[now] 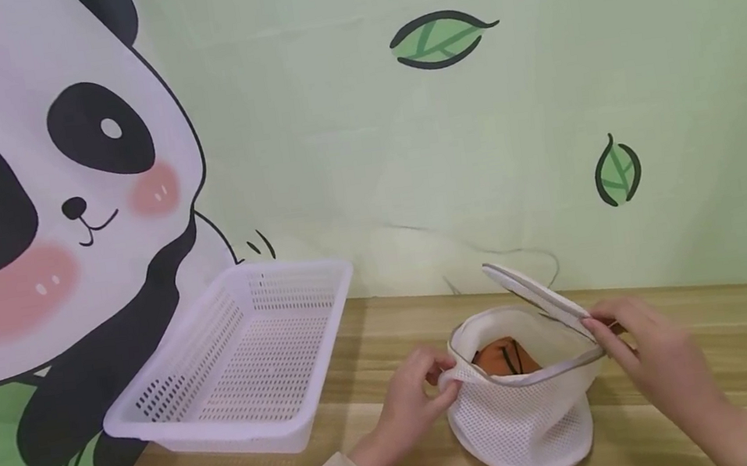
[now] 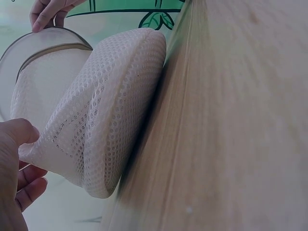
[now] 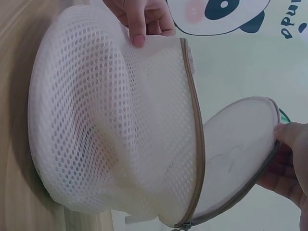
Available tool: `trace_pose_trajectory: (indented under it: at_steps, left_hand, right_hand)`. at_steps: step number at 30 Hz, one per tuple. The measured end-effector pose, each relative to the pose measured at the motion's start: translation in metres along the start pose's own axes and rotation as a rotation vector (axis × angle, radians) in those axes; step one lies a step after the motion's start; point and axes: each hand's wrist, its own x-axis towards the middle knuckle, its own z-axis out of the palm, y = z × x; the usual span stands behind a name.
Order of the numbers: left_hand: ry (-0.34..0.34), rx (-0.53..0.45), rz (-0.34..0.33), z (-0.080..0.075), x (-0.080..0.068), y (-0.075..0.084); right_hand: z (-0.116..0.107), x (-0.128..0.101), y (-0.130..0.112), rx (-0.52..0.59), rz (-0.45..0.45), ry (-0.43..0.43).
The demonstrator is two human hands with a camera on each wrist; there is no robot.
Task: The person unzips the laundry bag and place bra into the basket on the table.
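On the table [image 1: 679,350] we see a mesh bag [image 1: 522,426] standing mid-front, lid [image 1: 538,296] flipped up — something orange [image 1: 503,357] inside. Left hand [image 1: 412,397] pinches the bag's rim on its left side; right hand [image 1: 651,350] pinches the lid's edge. White basket [image 1: 241,360] sits to the left, near the bag, not touching — panda wall [image 1: 43,198] behind.

On the worktop [image 1: 714,345], the left hand [image 1: 412,393] and right hand [image 1: 643,343] hold open a mesh bag [image 1: 521,418] beside a white basket [image 1: 241,360].
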Motion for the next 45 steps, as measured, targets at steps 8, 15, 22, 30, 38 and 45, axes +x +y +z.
trace_pose_trajectory:
  at_steps: [8, 15, 22, 30, 38, 45]
  left_hand:
    - [-0.003, 0.006, 0.009, 0.000, 0.000, 0.000]
    - [-0.024, 0.005, -0.025, 0.001, -0.001, -0.001]
    - [-0.024, 0.013, -0.037, 0.000, -0.002, -0.001]
    - [-0.013, 0.011, -0.014, -0.001, -0.002, -0.001]
    - [-0.013, 0.013, -0.022, 0.000, -0.001, -0.002]
    - [-0.016, 0.005, -0.018, 0.000, -0.001, -0.002]
  right_hand:
    - [-0.007, 0.000, 0.005, -0.018, 0.102, -0.039]
    - [-0.014, 0.002, 0.008, 0.051, 0.214, -0.073]
    - [-0.017, -0.001, 0.015, 0.103, 0.320, -0.090]
    - [-0.022, -0.006, 0.024, 0.101, 0.435, -0.118]
    - [-0.026, -0.012, 0.033, 0.146, 0.508, -0.133]
    - [-0.028, -0.017, 0.038, 0.178, 0.584, -0.185]
